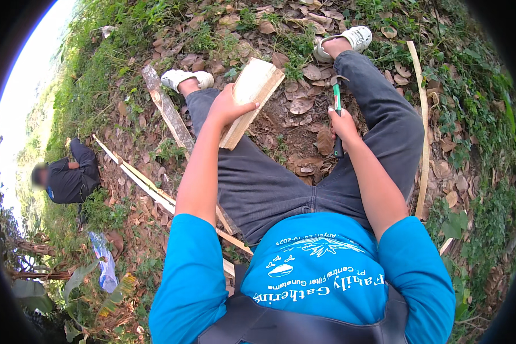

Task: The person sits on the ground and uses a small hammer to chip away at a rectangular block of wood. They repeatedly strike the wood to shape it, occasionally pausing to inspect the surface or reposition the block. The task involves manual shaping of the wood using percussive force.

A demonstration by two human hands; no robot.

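My left hand [230, 107] is closed round the side of a thick, pale wooden block [257, 86], which is tilted above my left thigh. The thumb lies across the block's face, while the other fingers are mostly hidden behind it. In my right hand [343, 124] is a hammer [337, 101] with a green and black handle, gripped at about mid-handle. Its metal head points away from me, near my right shin, and the handle's black end hangs over my inner right thigh. Block and hammer are apart.
A bark-covered wooden pole [165, 107] lies beside my left leg. Long pale strips [139, 175] stretch out to the left, and a curved wooden strip [423, 114] lies right of my right leg. A person in dark clothes [71, 172] sits far left, near a plastic bag [104, 264]. Dry leaves cover the ground.
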